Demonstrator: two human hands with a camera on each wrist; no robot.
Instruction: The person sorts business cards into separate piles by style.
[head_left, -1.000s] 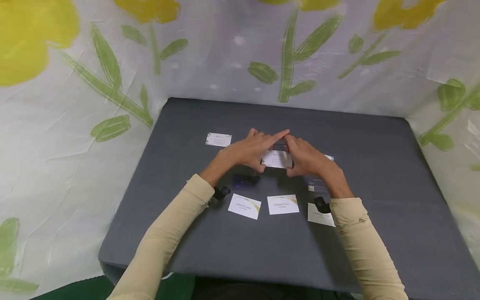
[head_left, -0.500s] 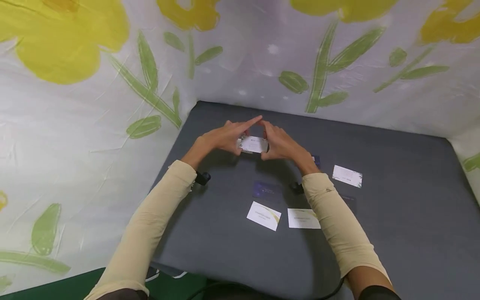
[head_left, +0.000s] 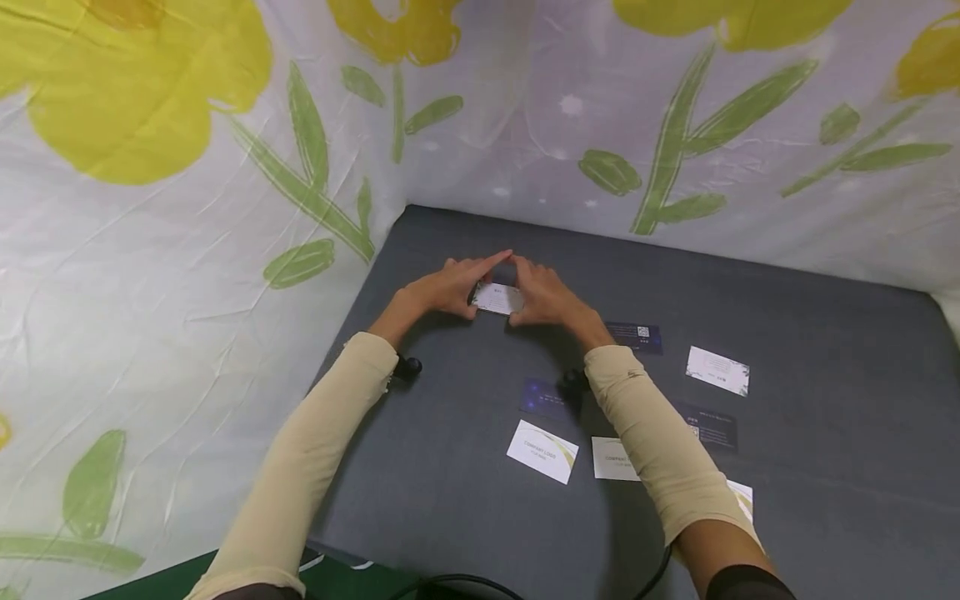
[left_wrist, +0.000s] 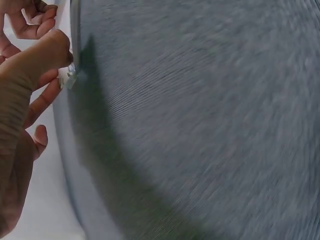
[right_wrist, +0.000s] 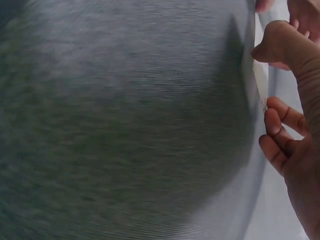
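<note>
Near the far left corner of the dark grey cloth-covered table (head_left: pixel 465 500), the left hand (head_left: pixel 442 289) and the right hand (head_left: pixel 547 297) meet over a small white business card with grey mottled edges (head_left: pixel 497 297). Each hand pinches one short end of it between thumb and fingers, the index fingertips almost touching above it. The wrist views are blurred, but they show the card edge-on, with a thumb pressed to its end on each side, so it seems to stand tilted on or just above the cloth rather than lying flat.

The step in hand looks like setting this card down square. To do it well, I would keep both pinches light and even so the thin stock does not bow, lower the long edge nearest the body first, then let the card fall flat before letting go. Releasing both ends together should stop it from skewing.

Further right and toward the near edge lie the other cards, well apart from the held one: a dark navy card (head_left: pixel 542 398), a white card with a gold-green swoosh (head_left: pixel 543 451), another navy card with a small white code (head_left: pixel 634 337), and a white mottled card (head_left: pixel 717 370) toward the right edge.
</note>
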